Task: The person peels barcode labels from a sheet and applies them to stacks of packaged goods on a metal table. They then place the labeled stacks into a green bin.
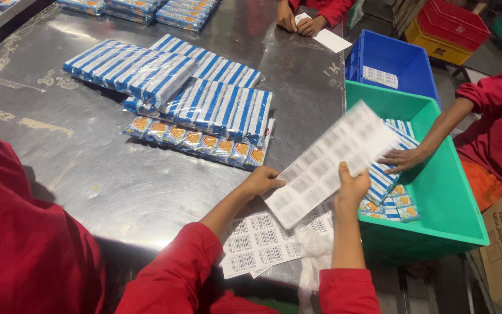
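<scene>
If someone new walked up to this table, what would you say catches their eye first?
Probably the white sheet of barcode labels held up between the left hand and right hand at the table's near edge. Behind it, blue-and-white striped packets lie stacked on the steel table, and to the right another person's hand reaches into a green crate.

Single view, head-mounted, so no overlap with any second camera. It looks steeply down and forward from above the wearer's chest. Near field: both forearms rise from the bottom edge, left hand [261, 181] and right hand [351, 187] close to the lens. Mid field: the steel desk [76, 151] fills the left and centre. Right side catches the green crate [437, 192]; the top edge reaches the desk's far end.
</scene>
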